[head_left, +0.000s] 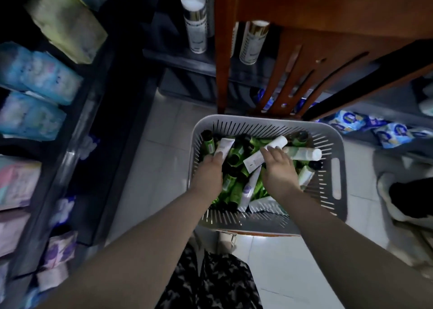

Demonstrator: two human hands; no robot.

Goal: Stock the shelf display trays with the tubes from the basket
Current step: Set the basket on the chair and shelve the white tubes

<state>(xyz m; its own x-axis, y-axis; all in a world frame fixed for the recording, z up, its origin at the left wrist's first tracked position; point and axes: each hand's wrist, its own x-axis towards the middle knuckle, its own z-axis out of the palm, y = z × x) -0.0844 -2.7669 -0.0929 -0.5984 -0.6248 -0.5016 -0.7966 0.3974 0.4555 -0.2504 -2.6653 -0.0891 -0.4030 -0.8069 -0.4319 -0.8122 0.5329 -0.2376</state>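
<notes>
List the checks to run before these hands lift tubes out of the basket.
1. Left hand grip: ok; thumb and curled fingers pinch the short white tube.
2. Right hand grip: cannot tell; fingers lie over the long white tube, closure hidden.
3. Stock in the grey basket: ok; many green tubes and white ones.
4. Lift path: probably not ok; the wooden chair overhangs the basket's far edge.
5. Display trays: cannot tell; only the side shelf's blue packs show.
</notes>
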